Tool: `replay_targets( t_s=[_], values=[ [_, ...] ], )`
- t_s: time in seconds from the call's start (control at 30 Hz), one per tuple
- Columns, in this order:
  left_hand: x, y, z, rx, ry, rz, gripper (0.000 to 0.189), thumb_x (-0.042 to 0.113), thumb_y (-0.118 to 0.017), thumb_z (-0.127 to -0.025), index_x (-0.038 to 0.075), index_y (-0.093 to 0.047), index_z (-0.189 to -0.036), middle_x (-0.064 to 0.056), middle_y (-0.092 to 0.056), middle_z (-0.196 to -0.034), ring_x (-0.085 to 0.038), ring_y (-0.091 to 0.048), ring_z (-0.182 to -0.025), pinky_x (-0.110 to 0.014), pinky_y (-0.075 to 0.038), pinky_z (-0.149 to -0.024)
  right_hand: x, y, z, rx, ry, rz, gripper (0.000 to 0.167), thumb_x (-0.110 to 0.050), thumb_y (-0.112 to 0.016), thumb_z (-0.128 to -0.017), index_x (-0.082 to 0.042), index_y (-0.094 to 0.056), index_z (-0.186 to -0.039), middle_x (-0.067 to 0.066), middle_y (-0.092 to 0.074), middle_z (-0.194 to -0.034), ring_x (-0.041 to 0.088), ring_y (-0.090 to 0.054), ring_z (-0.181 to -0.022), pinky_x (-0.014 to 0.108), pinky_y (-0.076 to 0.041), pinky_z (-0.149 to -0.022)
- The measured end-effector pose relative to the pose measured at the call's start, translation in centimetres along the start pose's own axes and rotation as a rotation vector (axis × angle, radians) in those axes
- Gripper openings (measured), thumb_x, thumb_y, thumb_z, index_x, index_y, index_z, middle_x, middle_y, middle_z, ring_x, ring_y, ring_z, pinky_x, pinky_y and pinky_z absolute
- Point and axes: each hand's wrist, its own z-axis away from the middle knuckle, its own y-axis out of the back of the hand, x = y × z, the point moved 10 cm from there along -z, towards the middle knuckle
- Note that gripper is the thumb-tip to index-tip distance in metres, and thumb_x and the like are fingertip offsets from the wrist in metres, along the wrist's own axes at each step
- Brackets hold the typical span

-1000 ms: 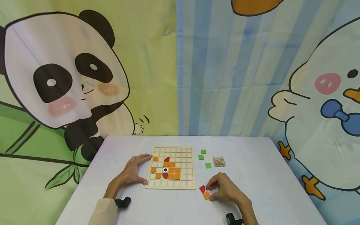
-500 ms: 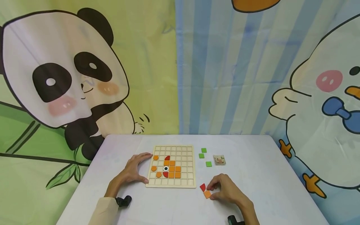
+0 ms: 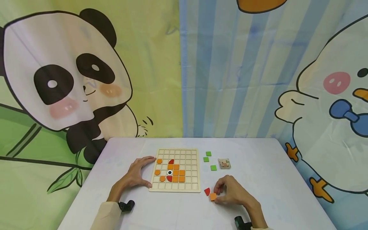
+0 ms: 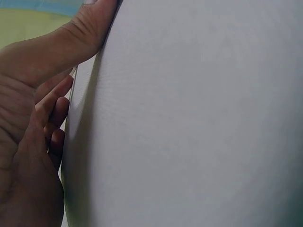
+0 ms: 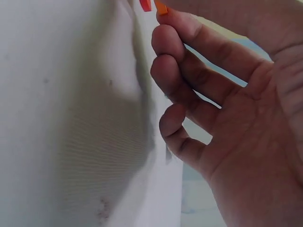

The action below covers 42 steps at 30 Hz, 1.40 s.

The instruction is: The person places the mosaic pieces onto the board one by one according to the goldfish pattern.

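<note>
My left hand (image 3: 137, 172) rests at the left edge of a wooden grid board (image 3: 191, 156), thumb and fingers spread wide apart along it. On the board lie orange squares (image 3: 175, 172), orange round tiles (image 3: 157, 172), two red quarter-circles (image 3: 169, 179) and an eye tile (image 3: 170, 172). Right of the board's near corner, my right hand (image 3: 234, 191) pinches an orange square tile (image 3: 213, 196) between thumb and index finger; the right wrist view shows this tile (image 5: 162, 7) partly hidden by the thumb. A loose red quarter-circle (image 3: 207, 191) lies just left of it.
Three green square tiles (image 3: 213, 167) lie right of the board, beside a small patterned card (image 3: 224, 164). All stand on a white-covered table (image 3: 253, 159), with a printed cartoon curtain (image 3: 230, 80) behind its far edge.
The orange square has turned and shifted slightly away from the red quarter-circle in my right hand's fingers. My left hand and the board keep their places; the head view has tilted slightly.
</note>
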Motion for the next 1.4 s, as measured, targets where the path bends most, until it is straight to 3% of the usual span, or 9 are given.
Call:
replay_targets(
  t_s=[0.2,0.4,0.5,0.57,0.63,0.73,0.83,1.17,1.4],
  values=[
    [0.0,0.1,0.1,0.009,-0.014,0.003,0.125,0.054,-0.108,-0.05,0.02,-0.058,-0.159,-0.008,-0.053,-0.168,-0.04,-0.048,-0.145,-0.068,-0.034,-0.116,-0.7,0.2,-0.5,-0.017,0.053,-0.013,0.025,-0.02,-0.101,-0.072,-0.018,-0.081,-0.086,-0.001,-0.076,-0.08,0.016,-0.067,-0.075,0.027,-0.055,-0.071],
    [-0.2,-0.1,0.2,0.011,-0.015,-0.002,0.124,0.054,-0.108,-0.051,0.019,-0.058,-0.159,-0.008,-0.053,-0.168,-0.041,-0.047,-0.146,-0.069,-0.034,-0.116,-1.6,0.8,-1.6,0.045,0.11,0.02,0.025,-0.021,-0.102,-0.072,-0.02,-0.081,-0.085,-0.006,-0.077,-0.079,0.013,-0.068,-0.075,0.034,-0.057,-0.074],
    [-0.1,0.0,0.2,0.014,-0.015,0.002,0.124,0.053,-0.108,-0.051,0.02,-0.057,-0.159,-0.008,-0.053,-0.168,-0.041,-0.046,-0.147,-0.07,-0.033,-0.117,-2.0,1.2,-2.6,0.094,0.125,0.067,0.026,-0.019,-0.103,-0.072,-0.021,-0.081,-0.085,-0.009,-0.076,-0.079,0.01,-0.067,-0.076,0.051,-0.054,-0.099],
    [-0.1,0.1,0.2,0.017,-0.017,-0.005,0.124,0.052,-0.108,-0.051,0.02,-0.057,-0.159,-0.008,-0.053,-0.168,-0.041,-0.047,-0.147,-0.07,-0.034,-0.117,-2.4,1.4,-3.3,0.113,0.134,0.107,0.025,-0.017,-0.102,-0.072,-0.021,-0.081,-0.085,-0.01,-0.076,-0.079,0.009,-0.067,-0.076,0.056,-0.054,-0.099],
    [0.0,0.1,0.2,0.014,-0.009,-0.005,0.124,0.052,-0.108,-0.051,0.02,-0.057,-0.16,-0.007,-0.053,-0.168,-0.041,-0.047,-0.147,-0.07,-0.034,-0.117,-2.9,1.5,-4.0,0.128,0.151,0.144,0.023,-0.016,-0.101,-0.073,-0.019,-0.082,-0.086,-0.009,-0.077,-0.079,0.011,-0.068,-0.076,0.051,-0.056,-0.1],
    [0.0,0.1,0.2,0.008,0.0,0.003,0.125,0.051,-0.109,-0.051,0.02,-0.057,-0.16,-0.007,-0.052,-0.168,-0.039,-0.047,-0.145,-0.069,-0.033,-0.117,-3.4,1.4,-5.1,0.135,0.145,0.192,0.022,-0.017,-0.101,-0.075,-0.017,-0.083,-0.088,-0.008,-0.077,-0.083,0.015,-0.07,-0.078,0.032,-0.058,-0.074],
    [0.2,0.0,0.2,-0.003,0.007,0.011,0.125,0.051,-0.109,-0.051,0.02,-0.056,-0.16,-0.007,-0.051,-0.169,-0.039,-0.046,-0.146,-0.069,-0.032,-0.118,-3.6,1.4,-6.3,0.148,0.131,0.209,0.022,-0.017,-0.101,-0.076,-0.016,-0.083,-0.09,-0.007,-0.077,-0.084,0.017,-0.07,-0.079,0.023,-0.053,-0.072],
    [0.4,0.1,0.2,0.009,-0.007,0.009,0.125,0.05,-0.109,-0.051,0.017,-0.057,-0.159,-0.009,-0.053,-0.168,-0.04,-0.048,-0.144,-0.068,-0.033,-0.116,-5.3,-0.1,-10.7,0.148,0.267,0.115,0.018,-0.006,-0.096,-0.081,-0.004,-0.083,-0.093,0.004,-0.079,-0.084,0.018,-0.071,-0.074,0.033,-0.062,-0.071],
    [0.4,0.0,0.0,0.011,-0.017,0.011,0.126,0.051,-0.109,-0.05,0.017,-0.057,-0.159,-0.01,-0.053,-0.168,-0.039,-0.048,-0.143,-0.067,-0.033,-0.116,-5.6,-1.1,-13.4,0.14,0.237,0.058,0.016,-0.005,-0.094,-0.083,0.0,-0.082,-0.092,0.004,-0.078,-0.08,0.007,-0.065,-0.068,0.023,-0.057,-0.066]
  ],
)
